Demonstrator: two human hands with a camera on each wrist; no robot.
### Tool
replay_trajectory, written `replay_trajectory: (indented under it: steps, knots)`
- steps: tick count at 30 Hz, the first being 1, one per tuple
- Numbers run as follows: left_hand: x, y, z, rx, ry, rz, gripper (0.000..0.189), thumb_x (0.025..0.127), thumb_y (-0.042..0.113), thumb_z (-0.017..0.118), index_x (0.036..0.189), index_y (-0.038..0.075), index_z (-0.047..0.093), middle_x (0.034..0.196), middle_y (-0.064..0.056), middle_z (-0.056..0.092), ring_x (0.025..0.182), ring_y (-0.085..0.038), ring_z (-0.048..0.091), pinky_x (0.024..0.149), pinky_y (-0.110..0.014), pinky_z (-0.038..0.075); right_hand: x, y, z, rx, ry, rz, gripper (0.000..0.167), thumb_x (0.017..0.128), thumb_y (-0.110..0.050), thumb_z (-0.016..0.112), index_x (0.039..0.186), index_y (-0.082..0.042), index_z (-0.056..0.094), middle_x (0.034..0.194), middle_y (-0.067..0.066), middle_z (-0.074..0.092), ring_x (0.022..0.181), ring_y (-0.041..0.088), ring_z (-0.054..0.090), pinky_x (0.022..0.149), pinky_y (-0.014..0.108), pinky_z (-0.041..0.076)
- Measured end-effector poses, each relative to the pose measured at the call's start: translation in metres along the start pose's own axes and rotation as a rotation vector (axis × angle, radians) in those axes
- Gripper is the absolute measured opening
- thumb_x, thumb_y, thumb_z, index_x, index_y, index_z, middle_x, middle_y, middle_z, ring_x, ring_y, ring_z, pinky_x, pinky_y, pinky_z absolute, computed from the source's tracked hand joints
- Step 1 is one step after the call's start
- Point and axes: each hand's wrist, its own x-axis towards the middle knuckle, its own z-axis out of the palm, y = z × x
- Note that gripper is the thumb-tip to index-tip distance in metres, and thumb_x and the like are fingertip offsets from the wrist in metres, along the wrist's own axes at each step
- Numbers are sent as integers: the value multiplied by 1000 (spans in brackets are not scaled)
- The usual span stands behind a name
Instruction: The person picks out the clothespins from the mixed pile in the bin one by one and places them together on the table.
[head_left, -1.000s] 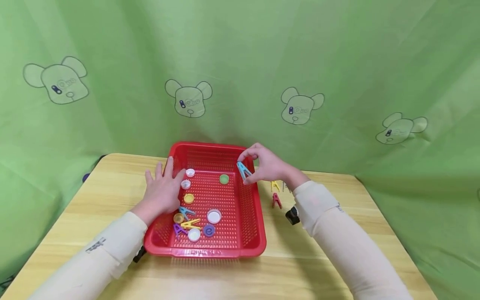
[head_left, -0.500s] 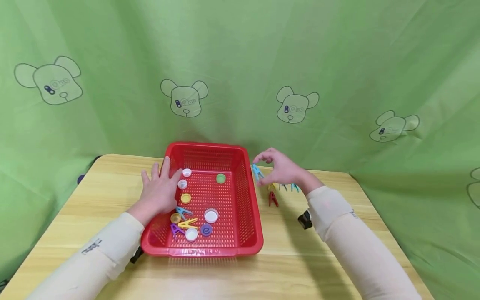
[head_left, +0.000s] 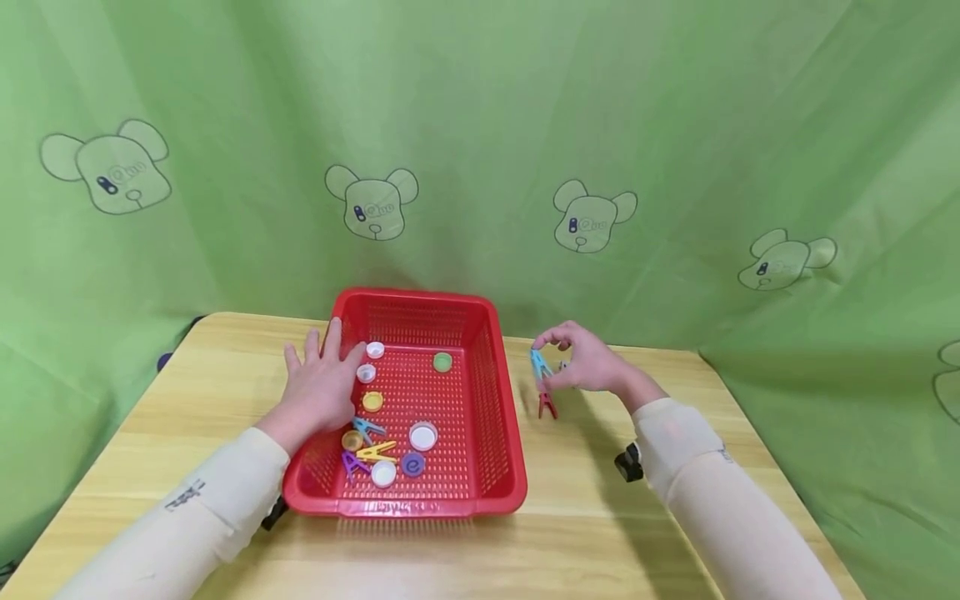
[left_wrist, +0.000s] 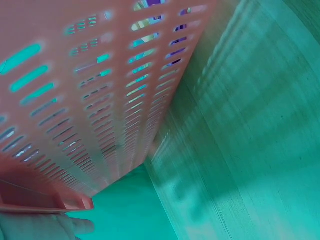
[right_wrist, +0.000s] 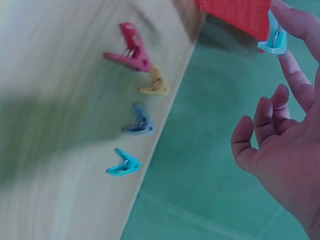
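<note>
My right hand (head_left: 592, 362) pinches a light blue clothespin (head_left: 538, 362) between thumb and forefinger, to the right of the red basket (head_left: 504, 500); the right wrist view shows the same clothespin (right_wrist: 276, 36) at the fingertips. Beneath the hand, on the table, lies a red clothespin (right_wrist: 134, 49). Near it are a yellow clothespin (right_wrist: 157, 83), a grey-blue clothespin (right_wrist: 140, 121) and a turquoise clothespin (right_wrist: 125, 164), mostly hidden by the hand in the head view. My left hand (head_left: 321, 387) rests on the basket's left rim with fingers spread.
Inside the basket, bottle caps lie scattered, among them a green cap (head_left: 442, 362) and a purple cap (head_left: 413, 464). A blue clothespin (head_left: 368, 428), a yellow clothespin (head_left: 377, 452) and a purple clothespin (head_left: 356, 465) lie there too. A green curtain (head_left: 480, 125) hangs behind the wooden table (head_left: 600, 533).
My right hand has carried the light blue clothespin from over the basket's right side out to the right, above the table. The left hand has stayed on the rim.
</note>
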Motion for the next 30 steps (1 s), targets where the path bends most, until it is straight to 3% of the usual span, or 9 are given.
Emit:
replay_trajectory:
  steps: [14,23,30]
  knots:
    - [0,-1,1,6,11,9,92,70,8,85,151,4,42,161,-31,3,140,-59,6,104,-77,1,-18,43,7,-12,30,62,56,62,-15,94,112,-11,69,119,20,54,108,41,47,85,49,43]
    - [0,-1,1,-6,-3,6,92,71,8,84,152,3,41,161,-30,1,140,-59,5,104,-78,0,-24,70,11,7,39,50,56,61,-14,95,110,-4,69,116,18,61,110,45,50,95,63,38]
    - [0,1,0,-1,-3,5,93,70,8,84,152,4,41,161,-30,1,140,-58,5,104,-77,0,-28,84,16,-3,30,121,55,61,-16,95,108,-7,69,113,19,57,106,41,49,91,52,40]
